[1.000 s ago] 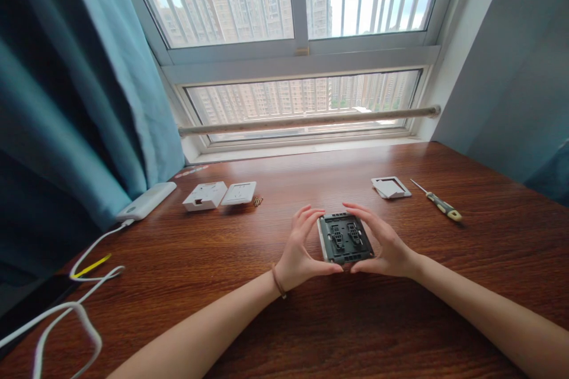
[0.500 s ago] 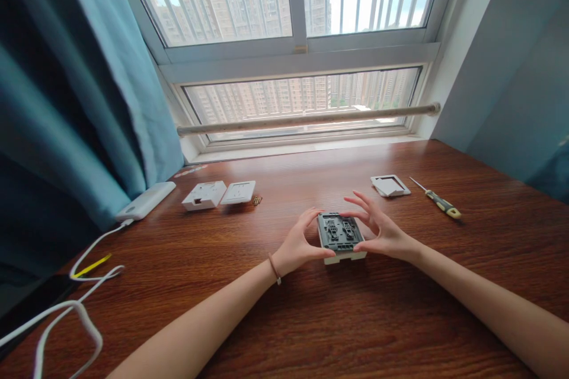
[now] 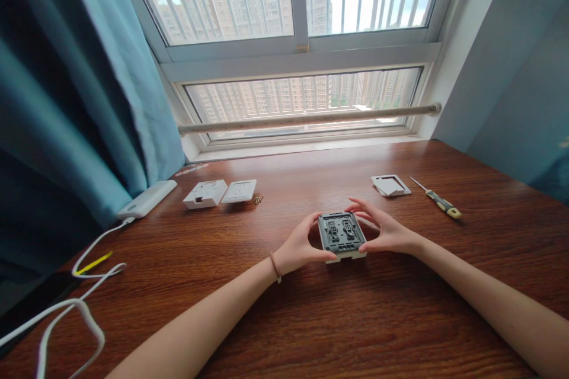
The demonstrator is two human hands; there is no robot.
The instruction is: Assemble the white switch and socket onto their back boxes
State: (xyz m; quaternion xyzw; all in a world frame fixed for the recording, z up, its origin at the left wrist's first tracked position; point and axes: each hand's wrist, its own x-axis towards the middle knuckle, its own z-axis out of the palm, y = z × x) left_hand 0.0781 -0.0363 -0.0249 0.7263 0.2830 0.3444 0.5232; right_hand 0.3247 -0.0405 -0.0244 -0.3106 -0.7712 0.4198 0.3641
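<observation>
A wall switch [image 3: 341,232] with its dark grey inner face uncovered sits on a white back box [image 3: 347,256] at the middle of the table. Two small mechanisms show side by side on that face. My left hand [image 3: 304,243] is closed around the left side, thumb at the near corner and fingers at the far one. On the opposite side my right hand [image 3: 383,230] grips the switch between its thumb at the near right corner and fingers at the far right edge. The fingertips at the far side are partly hidden.
At the left stand a white box [image 3: 205,194], a white socket plate [image 3: 240,190] and several small screws [image 3: 258,199]. A white frame with a loose panel [image 3: 391,186] and a screwdriver [image 3: 438,199] lie at right. A white power bank [image 3: 147,199] trails a cable.
My right hand's fingers have come down and closed in at the far right edge of the switch, and its thumb has shifted slightly right. My left hand stays nearly in place.
</observation>
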